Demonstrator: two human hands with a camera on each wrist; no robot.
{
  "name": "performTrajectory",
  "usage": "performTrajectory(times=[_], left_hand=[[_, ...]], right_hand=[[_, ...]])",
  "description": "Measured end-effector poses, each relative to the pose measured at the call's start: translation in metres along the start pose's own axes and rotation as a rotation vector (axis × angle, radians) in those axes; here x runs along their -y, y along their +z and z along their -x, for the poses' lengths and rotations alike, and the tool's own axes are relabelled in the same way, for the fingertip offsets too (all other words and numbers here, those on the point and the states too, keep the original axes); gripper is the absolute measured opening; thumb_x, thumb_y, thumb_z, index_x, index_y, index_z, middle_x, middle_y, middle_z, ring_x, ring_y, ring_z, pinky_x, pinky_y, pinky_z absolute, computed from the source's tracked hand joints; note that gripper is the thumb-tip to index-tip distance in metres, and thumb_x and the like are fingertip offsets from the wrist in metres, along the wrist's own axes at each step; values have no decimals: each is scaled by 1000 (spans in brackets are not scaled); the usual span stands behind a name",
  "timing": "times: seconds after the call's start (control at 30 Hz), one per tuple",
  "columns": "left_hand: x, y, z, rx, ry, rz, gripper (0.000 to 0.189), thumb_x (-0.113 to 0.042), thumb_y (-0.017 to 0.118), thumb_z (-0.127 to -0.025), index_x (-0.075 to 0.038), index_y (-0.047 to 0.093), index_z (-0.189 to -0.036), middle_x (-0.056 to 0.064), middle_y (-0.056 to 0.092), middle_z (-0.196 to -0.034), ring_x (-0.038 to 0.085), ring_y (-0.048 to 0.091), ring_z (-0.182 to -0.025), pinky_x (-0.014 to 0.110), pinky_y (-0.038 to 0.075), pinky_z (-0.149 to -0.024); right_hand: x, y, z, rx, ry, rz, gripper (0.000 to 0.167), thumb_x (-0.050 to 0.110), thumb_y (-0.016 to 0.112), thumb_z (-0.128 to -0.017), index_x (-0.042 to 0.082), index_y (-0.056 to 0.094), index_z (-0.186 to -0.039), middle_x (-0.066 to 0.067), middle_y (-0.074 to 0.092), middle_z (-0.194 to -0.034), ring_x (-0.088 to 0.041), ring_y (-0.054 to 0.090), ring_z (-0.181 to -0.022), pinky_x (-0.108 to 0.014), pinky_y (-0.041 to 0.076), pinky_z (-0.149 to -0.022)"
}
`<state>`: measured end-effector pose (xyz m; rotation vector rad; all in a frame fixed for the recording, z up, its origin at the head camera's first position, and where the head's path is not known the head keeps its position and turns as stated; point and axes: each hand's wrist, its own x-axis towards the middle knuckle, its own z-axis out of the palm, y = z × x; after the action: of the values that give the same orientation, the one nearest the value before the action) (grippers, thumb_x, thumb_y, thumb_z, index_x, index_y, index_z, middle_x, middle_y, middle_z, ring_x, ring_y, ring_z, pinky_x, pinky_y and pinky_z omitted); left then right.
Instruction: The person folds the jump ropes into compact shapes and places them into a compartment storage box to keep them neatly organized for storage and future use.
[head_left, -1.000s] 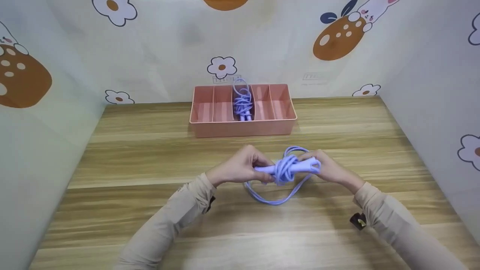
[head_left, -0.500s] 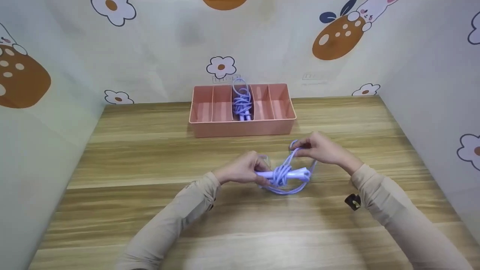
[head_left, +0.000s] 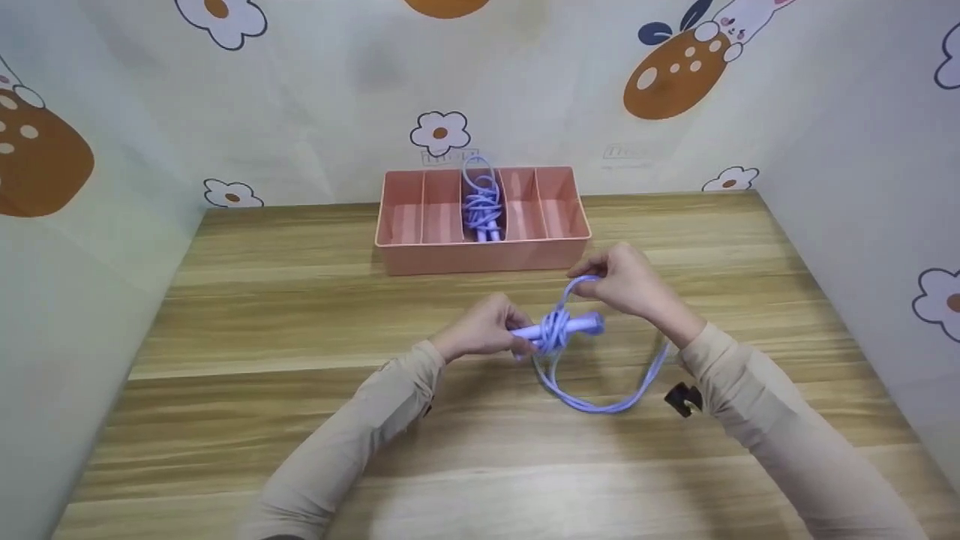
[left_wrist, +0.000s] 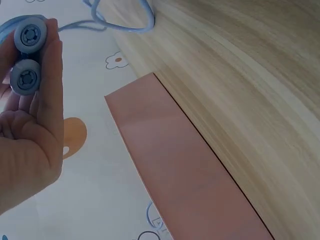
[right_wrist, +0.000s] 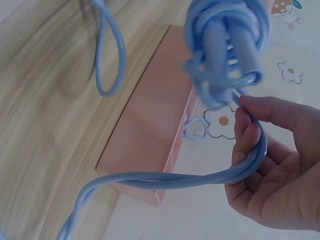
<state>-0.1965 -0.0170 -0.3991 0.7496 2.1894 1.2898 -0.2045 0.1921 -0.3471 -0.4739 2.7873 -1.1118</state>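
Note:
A bluish-purple jump rope (head_left: 556,331) has its cord wound several times round its two handles, which lie side by side. My left hand (head_left: 487,326) grips the handles at one end; their round end caps (left_wrist: 30,35) show between thumb and fingers in the left wrist view. With thumb and fingers my right hand (head_left: 626,283) holds the doubled cord (right_wrist: 220,177) beyond the other end of the handles. From there the cord hangs in a wide loop below the right wrist and back to the winding. The wound bundle (right_wrist: 227,30) looks blurred in the right wrist view.
Behind the hands, a pink divided box (head_left: 484,257) stands near the back wall. Another wound jump rope (head_left: 482,206) lies in its middle compartment, one cord loop rising above the rim. Wood-grain table surface (head_left: 262,315) surrounds the box, with patterned walls at the back and sides.
My right hand has moved from the handle ends up and away, drawing the cord out. The left hand keeps its grip on the handles, and the hanging loop has shifted right.

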Motion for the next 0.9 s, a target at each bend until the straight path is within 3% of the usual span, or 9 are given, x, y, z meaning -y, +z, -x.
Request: performTrajectory(times=[0.23, 0.5, 0.73, 0.9], left_hand=[[-2, -1, -1, -178, -67, -9, 13, -5, 73, -70, 1, 71, -81, 10, 68, -67, 4, 48, -47, 15, 37, -44], [-2, -7, 0, -308, -81, 93, 14, -3, 70, -73, 3, 70, -86, 12, 68, -70, 7, 55, -52, 17, 32, -43], [2, -8, 0, -372, -42, 89, 17, -3, 70, -74, 3, 70, -90, 13, 68, -67, 9, 58, -54, 16, 36, -45], [4, -9, -1, -412, -9, 105, 17, -2, 70, -74, 4, 70, -89, 14, 68, -69, 10, 60, -55, 16, 40, -46]], right_hand=[[18, 6, 8, -97, -50, -42, 19, 1, 63, -78, -5, 67, -96, -14, 68, -85, -18, 61, -71, -21, 49, -62], [26, 22, 24, -184, -105, -280, 34, -8, 61, -78, -8, 58, -113, -21, 64, -102, -28, 64, -86, -21, 52, -71], [16, 44, 34, -263, -63, -593, 38, -15, 58, -77, -13, 50, -114, -24, 63, -94, -18, 64, -78, -22, 52, -71], [3, 56, 38, -191, -25, -641, 26, -10, 55, -82, -13, 51, -108, -23, 64, -88, -10, 64, -78, -24, 52, -73]])
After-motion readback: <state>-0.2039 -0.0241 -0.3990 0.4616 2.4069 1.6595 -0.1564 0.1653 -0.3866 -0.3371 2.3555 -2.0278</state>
